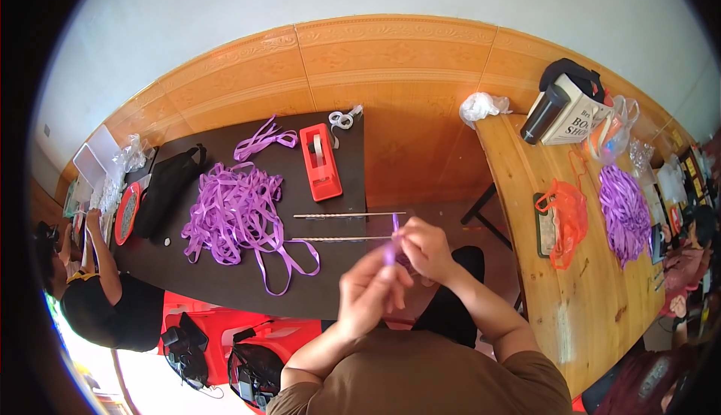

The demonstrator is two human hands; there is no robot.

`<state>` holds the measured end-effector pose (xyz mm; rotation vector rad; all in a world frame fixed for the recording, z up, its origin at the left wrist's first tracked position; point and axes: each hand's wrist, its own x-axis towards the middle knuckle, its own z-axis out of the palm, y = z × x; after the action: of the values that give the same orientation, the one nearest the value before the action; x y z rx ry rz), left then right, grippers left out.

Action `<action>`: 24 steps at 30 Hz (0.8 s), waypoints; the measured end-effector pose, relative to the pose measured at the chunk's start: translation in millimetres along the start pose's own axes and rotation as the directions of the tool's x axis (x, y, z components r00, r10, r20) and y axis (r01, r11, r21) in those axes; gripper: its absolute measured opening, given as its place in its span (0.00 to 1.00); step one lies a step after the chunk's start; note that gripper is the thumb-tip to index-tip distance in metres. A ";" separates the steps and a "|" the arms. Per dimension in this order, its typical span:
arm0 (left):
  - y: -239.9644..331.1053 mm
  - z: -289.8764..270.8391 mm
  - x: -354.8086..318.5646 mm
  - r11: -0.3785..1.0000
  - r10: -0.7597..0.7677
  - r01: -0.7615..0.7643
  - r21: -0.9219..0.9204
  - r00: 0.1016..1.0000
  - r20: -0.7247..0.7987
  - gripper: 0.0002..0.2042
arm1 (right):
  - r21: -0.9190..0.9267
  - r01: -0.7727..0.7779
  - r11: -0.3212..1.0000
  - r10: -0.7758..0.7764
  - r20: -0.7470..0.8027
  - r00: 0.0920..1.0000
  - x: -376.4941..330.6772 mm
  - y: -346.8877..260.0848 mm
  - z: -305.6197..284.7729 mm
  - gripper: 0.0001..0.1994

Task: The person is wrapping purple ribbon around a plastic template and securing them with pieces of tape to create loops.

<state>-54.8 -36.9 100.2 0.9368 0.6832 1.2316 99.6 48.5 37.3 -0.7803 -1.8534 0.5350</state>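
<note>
Both hands, the left hand and the right hand, meet over the near edge of the dark bench, fingers closed on a short purple ribbon strip held upright between them. On the bench beyond lie a heap of purple ribbons, a red tape dispenser and two thin metal rods; nothing stands between these and the hands. A second pile of purple ribbon and an orange plastic bag rest on the wooden bench to the right.

Small craft workroom, several people doing handwork together. Evidence: dark table carries a heap of purple ribbon strips and a red tape dispenser; neighbouring wooden table holds a second purple ribbon pile, bags and boxes. Seated workers at left and right edges; tiled wainscot under a plain white wall.
</note>
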 end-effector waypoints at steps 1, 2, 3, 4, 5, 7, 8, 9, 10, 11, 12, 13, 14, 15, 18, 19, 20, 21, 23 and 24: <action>18.7 0.1 2.1 0.991 0.129 -0.129 -0.032 0.992 -0.008 0.21 | 0.093 -0.145 0.985 0.141 0.042 0.989 9.0 5.1 -1.0 0.04; 29.8 0.0 6.9 0.929 0.370 -0.369 0.017 0.928 -0.051 0.24 | 0.175 -0.292 0.940 0.279 0.099 0.955 18.4 10.5 -2.4 0.06; 41.1 3.7 11.7 0.847 0.525 -0.531 0.011 0.834 -0.167 0.24 | 0.306 -0.491 0.816 0.442 0.217 0.870 27.8 14.8 -5.7 0.09; 45.2 5.5 12.5 0.795 0.561 -0.605 -0.051 0.764 -0.319 0.22 | 0.348 -0.593 0.726 0.520 0.286 0.805 38.2 23.4 -10.1 0.09; 43.3 2.9 11.4 0.786 0.567 -0.616 -0.051 0.751 -0.339 0.19 | 0.381 -0.684 0.622 0.579 0.364 0.730 46.5 33.1 -10.3 0.10; 22.7 -5.2 7.8 0.832 0.504 -0.549 -0.080 0.809 -0.303 0.13 | 0.400 -0.675 0.621 0.564 0.371 0.738 52.3 47.7 -7.2 0.10; 12.5 -5.3 1.5 0.930 0.334 -0.356 -0.090 0.922 -0.199 0.11 | 0.399 -0.715 0.574 0.593 0.399 0.699 53.8 55.9 -6.2 0.10; -4.8 -5.5 -2.8 0.982 0.159 -0.173 -0.082 0.976 -0.150 0.10 | 0.396 -0.753 0.526 0.622 0.425 0.658 54.3 64.1 -6.1 0.10; -23.2 -7.8 -7.2 0.999 0.007 -0.011 -0.043 0.996 -0.086 0.09 | 0.403 -0.766 0.500 0.635 0.430 0.641 56.1 63.8 -3.5 0.10; -40.3 -8.7 -11.4 0.987 -0.162 0.163 0.011 0.986 -0.047 0.09 | 0.404 -0.765 0.501 0.634 0.430 0.642 58.6 64.6 -3.4 0.10; -63.2 -10.6 -14.3 0.977 -0.211 0.211 0.010 0.977 -0.024 0.09 | 0.405 -0.785 0.469 0.628 0.473 0.619 62.0 65.1 -3.1 0.10; -83.9 -15.1 -15.4 0.965 -0.260 0.260 0.007 0.965 -0.025 0.09 | 0.404 -0.805 0.434 0.622 0.512 0.592 63.8 65.7 -3.3 0.10; -103.0 -20.4 -14.8 0.951 -0.308 0.308 0.003 0.951 -0.028 0.09 | 0.403 -0.806 0.434 0.621 0.514 0.592 65.3 66.5 -2.9 0.10; -120.5 -25.7 -11.4 0.962 -0.269 0.271 0.041 0.962 -0.050 0.09 | 0.399 -0.820 0.410 0.628 0.528 0.571 67.1 68.7 -3.7 0.09; -148.2 -36.0 8.9 0.962 -0.210 0.246 0.120 0.945 -0.249 0.10 | 0.390 -0.842 0.372 0.647 0.541 0.536 66.3 78.0 -3.4 0.09; -149.2 -38.9 15.5 0.962 -0.199 0.240 0.130 0.943 -0.265 0.11 | 0.385 -0.851 0.356 0.660 0.541 0.521 64.2 82.3 -2.8 0.09; -157.0 -44.2 22.7 0.963 -0.195 0.236 0.129 0.943 -0.268 0.11 | 0.382 -0.852 0.359 0.657 0.544 0.521 62.3 83.5 0.5 0.09; -168.7 -50.6 32.1 0.966 -0.012 0.097 0.239 0.942 -0.335 0.11 | 0.394 -0.866 0.308 0.679 0.546 0.491 59.8 84.1 4.1 0.08; -163.9 -52.5 47.2 0.889 0.211 -0.040 0.457 0.920 -0.330 0.13 | 0.426 -0.882 0.202 0.731 0.534 0.425 51.4 91.4 8.6 0.07; -162.5 -50.6 56.7 0.889 0.213 -0.042 0.457 0.920 -0.330 0.13 | 0.425 -0.882 0.204 0.730 0.534 0.426 46.2 95.1 11.6 0.07</action>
<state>-8.6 19.4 -63.8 1.1462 1.2615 1.4223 102.0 147.4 -1.4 -1.1937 -1.0544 1.9616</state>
